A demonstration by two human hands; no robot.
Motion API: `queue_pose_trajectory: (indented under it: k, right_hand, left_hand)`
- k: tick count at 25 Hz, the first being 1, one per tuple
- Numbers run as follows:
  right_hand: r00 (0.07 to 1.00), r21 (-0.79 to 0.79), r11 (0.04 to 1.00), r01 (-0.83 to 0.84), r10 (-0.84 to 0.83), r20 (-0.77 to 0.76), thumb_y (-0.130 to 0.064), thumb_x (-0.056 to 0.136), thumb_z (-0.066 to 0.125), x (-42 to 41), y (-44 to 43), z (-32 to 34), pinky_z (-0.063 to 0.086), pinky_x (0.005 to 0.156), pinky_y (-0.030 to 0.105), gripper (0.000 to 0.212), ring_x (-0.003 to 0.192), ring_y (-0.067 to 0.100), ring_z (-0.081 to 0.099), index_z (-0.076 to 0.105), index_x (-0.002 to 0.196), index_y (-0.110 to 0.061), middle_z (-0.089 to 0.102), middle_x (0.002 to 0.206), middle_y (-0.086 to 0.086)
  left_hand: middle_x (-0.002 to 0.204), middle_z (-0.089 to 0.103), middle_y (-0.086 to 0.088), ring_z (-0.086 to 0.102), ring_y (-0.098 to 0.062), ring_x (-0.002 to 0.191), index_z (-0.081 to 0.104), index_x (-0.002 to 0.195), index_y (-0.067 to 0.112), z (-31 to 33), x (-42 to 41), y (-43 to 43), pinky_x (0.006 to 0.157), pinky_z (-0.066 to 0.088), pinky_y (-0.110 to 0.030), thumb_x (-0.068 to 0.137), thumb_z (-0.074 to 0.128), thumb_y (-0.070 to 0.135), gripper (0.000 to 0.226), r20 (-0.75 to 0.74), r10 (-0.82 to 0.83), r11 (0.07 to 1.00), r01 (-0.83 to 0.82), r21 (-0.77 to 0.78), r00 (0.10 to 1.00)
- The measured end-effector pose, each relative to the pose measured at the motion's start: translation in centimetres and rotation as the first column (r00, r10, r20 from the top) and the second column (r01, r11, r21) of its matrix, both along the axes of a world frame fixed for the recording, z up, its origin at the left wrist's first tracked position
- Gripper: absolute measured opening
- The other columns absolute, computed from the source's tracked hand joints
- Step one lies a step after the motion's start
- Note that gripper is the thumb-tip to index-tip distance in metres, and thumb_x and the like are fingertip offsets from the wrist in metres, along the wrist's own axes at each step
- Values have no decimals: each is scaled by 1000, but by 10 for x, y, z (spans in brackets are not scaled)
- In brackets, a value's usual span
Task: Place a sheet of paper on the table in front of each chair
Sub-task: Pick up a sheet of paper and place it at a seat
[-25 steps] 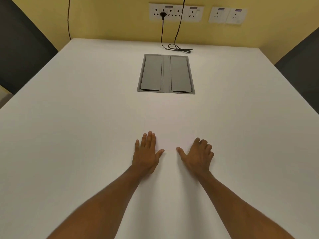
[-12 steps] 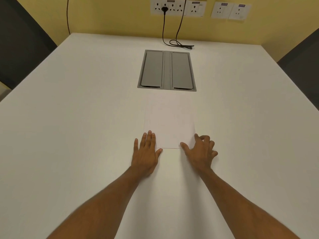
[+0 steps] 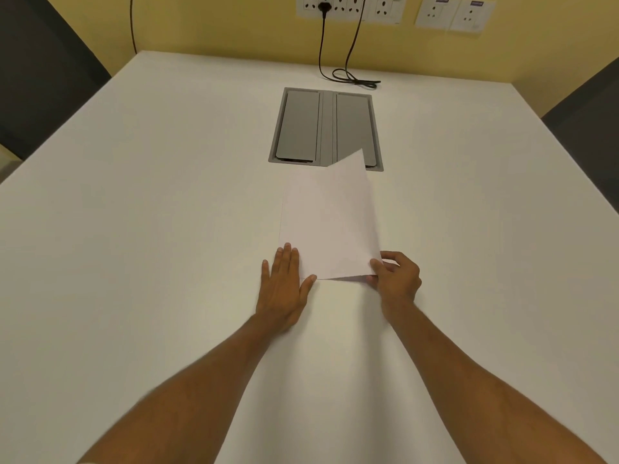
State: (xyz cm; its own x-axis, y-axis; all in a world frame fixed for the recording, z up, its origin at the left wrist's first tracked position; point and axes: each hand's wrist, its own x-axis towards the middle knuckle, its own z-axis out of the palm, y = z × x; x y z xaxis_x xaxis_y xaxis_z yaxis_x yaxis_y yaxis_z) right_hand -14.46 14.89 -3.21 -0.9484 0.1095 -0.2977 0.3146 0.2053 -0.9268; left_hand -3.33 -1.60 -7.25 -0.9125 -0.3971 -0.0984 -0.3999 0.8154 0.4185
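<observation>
A white sheet of paper (image 3: pixel 330 222) lies in the middle of the white table (image 3: pixel 150 212), its right side lifted off the surface. My right hand (image 3: pixel 397 276) pinches the sheet's near right corner between thumb and fingers. My left hand (image 3: pixel 284 286) rests flat on the table with fingers spread, pressing the sheet's near left corner. More paper seems to lie under the lifted sheet, but I cannot tell how much. Dark chair backs stand at the left (image 3: pixel 40 72) and right (image 3: pixel 589 105) sides of the table.
A grey cable box with two lids (image 3: pixel 301 128) is set into the table beyond the paper. A black cable (image 3: pixel 351 77) runs from wall sockets (image 3: pixel 348 5) onto the far table edge. The yellow wall closes the far side.
My right hand has gone from resting flat on the paper to pinching its near right corner, and it has raised the sheet's right side. My left hand has stayed flat.
</observation>
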Motion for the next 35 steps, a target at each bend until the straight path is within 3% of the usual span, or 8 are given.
queue_pose_trajectory:
  k: [2,5,10,16,20,23,28,35]
  right_hand:
    - [994,-198,978,64,-44,102,1,78,73,1,3,1,60,61,30,16,59,24,68,68,88,-11,70,86,15]
    - [988,-369,927,72,-17,150,4,79,72,9,9,7,58,56,24,17,68,20,68,67,88,-9,68,85,15]
    - [980,-425,905,-9,92,175,2,81,71,39,30,30,57,54,22,15,61,16,67,66,91,-8,70,79,10]
    - [953,-419,898,-133,232,194,-6,82,72,91,70,65,59,67,29,19,69,18,68,66,100,-9,75,82,6]
    - [933,-365,903,-225,308,188,-12,83,72,122,103,99,58,68,33,20,80,20,73,68,103,-12,77,91,3]
    - [950,-331,923,-197,263,170,-4,84,68,146,124,125,57,60,30,17,75,23,72,68,101,-6,76,89,9]
    - [967,-287,946,-153,202,153,2,84,66,194,161,163,56,62,32,15,75,26,69,68,98,-4,73,90,12]
    - [995,-299,954,-1,30,93,3,84,66,246,227,206,56,68,35,15,76,27,67,68,98,0,70,93,16]
  left_hand:
    - [163,2,-5,0,-17,151,8,153,9,12,-1,-1,122,0,-32,100,28,46,68,-111,165,960,-133,248,980]
    - [156,25,-13,23,-27,145,21,149,2,34,-4,-9,118,20,-35,98,46,39,68,-180,452,819,-327,472,874]
    - [119,62,-6,60,-24,106,54,128,3,71,4,-30,99,48,-38,92,60,26,43,51,651,318,-333,888,757]
    - [93,70,-3,65,-24,84,65,110,7,123,53,-11,86,54,-38,92,56,4,21,4,622,298,-241,924,783]
    - [97,71,-6,68,-24,83,65,109,8,149,104,18,72,57,-32,93,56,4,19,8,525,321,-206,924,851]
    - [109,70,-15,67,-32,94,64,115,3,165,138,41,85,54,-41,93,55,4,23,20,468,327,-194,925,883]
    - [108,70,-19,68,-33,92,65,113,1,197,177,76,84,55,-41,93,55,2,22,40,405,327,-185,927,913]
    - [88,76,-7,72,-19,70,69,101,7,237,195,132,61,57,-28,92,56,2,17,2,237,390,-97,916,972]
